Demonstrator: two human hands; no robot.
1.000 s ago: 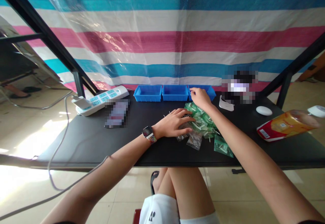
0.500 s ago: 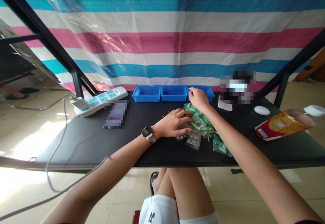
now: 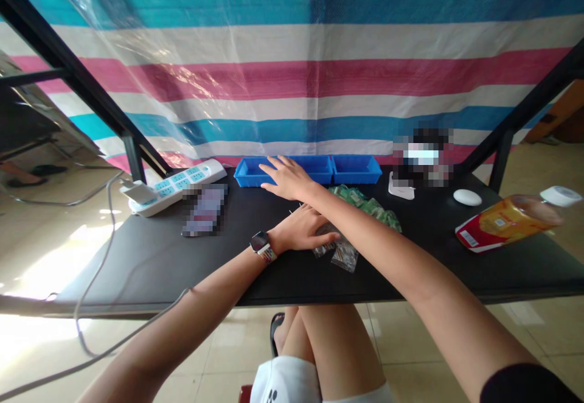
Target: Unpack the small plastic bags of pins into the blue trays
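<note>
My right hand (image 3: pixel 287 178) reaches across to the left, fingers spread, in front of the row of blue bins. It hides part of the left bin (image 3: pixel 244 175) and the middle bin (image 3: pixel 323 170); the right bin (image 3: pixel 356 170) shows in full. Nothing is visible in its fingers. My left hand (image 3: pixel 301 229), with a watch on the wrist, rests open beside a heap of small plastic bags, its fingers partly behind my right forearm. Green bags (image 3: pixel 365 202) lie behind that forearm, and clear bags (image 3: pixel 345 255) with small dark parts lie in front of it.
A white power strip (image 3: pixel 176 187) and a blurred-out phone (image 3: pixel 207 208) lie at the left. At the right are a white oval object (image 3: pixel 468 198), a tilted drink bottle (image 3: pixel 506 223) and a blurred-out item (image 3: pixel 422 156). A striped sheet (image 3: pixel 274 74) hangs behind the table.
My right hand has swung left from the right bin to in front of the left and middle bins, its fingers spreading. My left hand stays by the bags.
</note>
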